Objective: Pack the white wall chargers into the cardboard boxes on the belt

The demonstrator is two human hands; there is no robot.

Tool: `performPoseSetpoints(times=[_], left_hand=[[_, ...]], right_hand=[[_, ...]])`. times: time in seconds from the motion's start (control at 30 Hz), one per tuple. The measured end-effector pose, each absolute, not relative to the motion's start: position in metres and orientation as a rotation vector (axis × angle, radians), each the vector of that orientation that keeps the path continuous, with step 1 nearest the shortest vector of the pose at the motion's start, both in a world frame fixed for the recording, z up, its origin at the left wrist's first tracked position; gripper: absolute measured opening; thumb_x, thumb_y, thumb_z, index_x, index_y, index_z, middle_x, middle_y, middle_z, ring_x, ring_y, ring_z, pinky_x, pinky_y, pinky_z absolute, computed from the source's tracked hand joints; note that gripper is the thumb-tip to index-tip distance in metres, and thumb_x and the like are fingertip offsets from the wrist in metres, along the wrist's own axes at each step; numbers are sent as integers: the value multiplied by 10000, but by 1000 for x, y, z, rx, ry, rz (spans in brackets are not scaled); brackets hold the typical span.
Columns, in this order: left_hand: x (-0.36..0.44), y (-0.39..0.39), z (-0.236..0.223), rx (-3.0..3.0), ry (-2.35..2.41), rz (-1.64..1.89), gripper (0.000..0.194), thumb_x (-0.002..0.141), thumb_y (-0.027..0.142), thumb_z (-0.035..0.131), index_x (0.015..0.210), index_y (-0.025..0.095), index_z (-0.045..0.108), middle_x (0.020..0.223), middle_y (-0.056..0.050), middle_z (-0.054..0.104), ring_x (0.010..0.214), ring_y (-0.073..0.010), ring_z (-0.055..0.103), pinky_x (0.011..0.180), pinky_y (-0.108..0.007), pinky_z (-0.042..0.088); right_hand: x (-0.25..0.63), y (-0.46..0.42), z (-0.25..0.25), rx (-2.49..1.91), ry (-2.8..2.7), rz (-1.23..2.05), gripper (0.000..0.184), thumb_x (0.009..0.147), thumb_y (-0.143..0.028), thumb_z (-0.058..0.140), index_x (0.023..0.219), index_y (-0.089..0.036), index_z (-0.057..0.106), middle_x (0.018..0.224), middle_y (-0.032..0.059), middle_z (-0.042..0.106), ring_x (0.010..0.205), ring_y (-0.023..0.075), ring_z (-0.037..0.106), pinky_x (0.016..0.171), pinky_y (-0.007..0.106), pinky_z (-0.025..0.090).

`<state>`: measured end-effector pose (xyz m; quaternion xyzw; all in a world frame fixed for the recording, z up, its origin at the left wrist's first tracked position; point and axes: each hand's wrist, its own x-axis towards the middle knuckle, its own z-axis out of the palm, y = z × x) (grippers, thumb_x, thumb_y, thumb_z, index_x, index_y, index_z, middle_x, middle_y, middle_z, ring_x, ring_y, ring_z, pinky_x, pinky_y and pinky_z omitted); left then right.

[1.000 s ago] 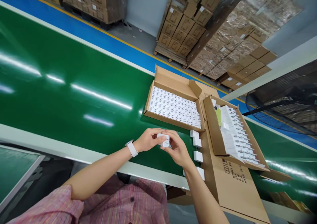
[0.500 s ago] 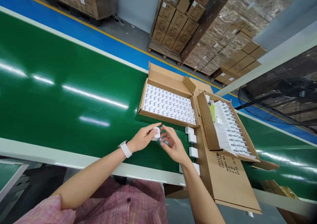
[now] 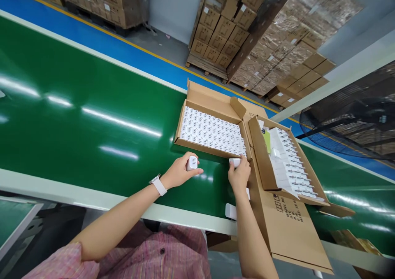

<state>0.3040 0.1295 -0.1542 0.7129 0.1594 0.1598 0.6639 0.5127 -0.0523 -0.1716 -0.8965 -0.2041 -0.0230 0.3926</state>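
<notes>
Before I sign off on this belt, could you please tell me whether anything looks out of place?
Yes, a yellow-green card sits among the white units in the rightmost carton, breaking their neat rows. Also, a white block lies loose on the green belt, outside the cartons.

The bare left forearm (image 3: 123, 213) and right forearm (image 3: 253, 233) reach forward, well apart, the left hand (image 3: 180, 173) curled closed, the right hand (image 3: 239, 176) pinching downward.

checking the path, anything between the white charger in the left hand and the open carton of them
Nothing visible: only green conveyor belt separates the white charger in the left hand from the carton's near wall.
</notes>
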Motion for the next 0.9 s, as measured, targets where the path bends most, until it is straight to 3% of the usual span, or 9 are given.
performPoseSetpoints(times=[0.1, 0.23, 0.37, 0.5, 0.6, 0.73, 0.8, 0.9], left_hand=[[304, 130, -153, 1567, 345, 334, 313, 904, 456, 686, 1081, 220, 581, 857, 9, 656, 643, -137, 536, 593, -264, 419], [302, 129, -151, 1494, 277, 312, 261, 899, 418, 673, 1035, 212, 587, 781, 22, 609, 622, -131, 517, 591, -263, 414], [301, 130, -150, 1478, 258, 345, 309, 877, 475, 722, 960, 202, 602, 747, 28, 583, 616, -123, 491, 588, -259, 405], [301, 130, -150, 1472, 230, 372, 382, 863, 533, 760, 975, 193, 626, 727, 35, 574, 604, -118, 482, 587, -258, 406], [300, 130, -152, 1485, 195, 405, 508, 812, 560, 821, 1124, 190, 664, 761, 26, 607, 643, -136, 532, 628, -272, 446], [301, 130, -156, 1623, 205, 479, 705, 742, 495, 908, 1342, 219, 661, 984, -41, 710, 839, -206, 649, 784, -333, 530], [302, 131, -159, 1699, 211, 503, 635, 768, 456, 897, 1322, 223, 691, 1039, -60, 722, 927, -234, 666, 857, -361, 542], [303, 131, -161, 1734, 174, 507, 517, 808, 456, 868, 1243, 211, 736, 1013, -64, 720, 962, -246, 661, 890, -377, 546]], right_hand=[[483, -49, -155, -1602, -473, 381, 671, 902, -544, 684, 1490, -292, 479, 1366, 143, 641, 1336, 354, 581, 1156, 631, 410], [438, -43, -138, -1065, -303, 713, 502, 908, -504, 711, 1372, -326, 637, 1373, 85, 682, 1400, 285, 566, 1234, 559, 389], [416, -40, -135, -976, -148, 808, 411, 984, -397, 601, 1389, -350, 650, 1499, 32, 619, 1499, 210, 465, 1277, 502, 356], [415, -40, -136, -959, -85, 857, 415, 1006, -355, 550, 1412, -359, 633, 1534, 2, 594, 1465, 177, 506, 1230, 443, 440], [414, -38, -135, -965, -81, 882, 399, 1000, -324, 555, 1386, -360, 650, 1446, 4, 664, 1337, 156, 621, 1117, 359, 544], [403, -25, -135, -1021, -143, 900, 305, 964, -318, 630, 1255, -309, 720, 1228, 48, 758, 1074, 181, 735, 864, 300, 628], [396, -18, -136, -1083, -187, 876, 281, 945, -351, 677, 1213, -289, 732, 1149, 59, 766, 978, 198, 735, 762, 295, 614], [390, -13, -136, -1203, -240, 776, 313, 916, -404, 730, 1202, -277, 737, 1134, 62, 753, 985, 216, 701, 768, 314, 586]])
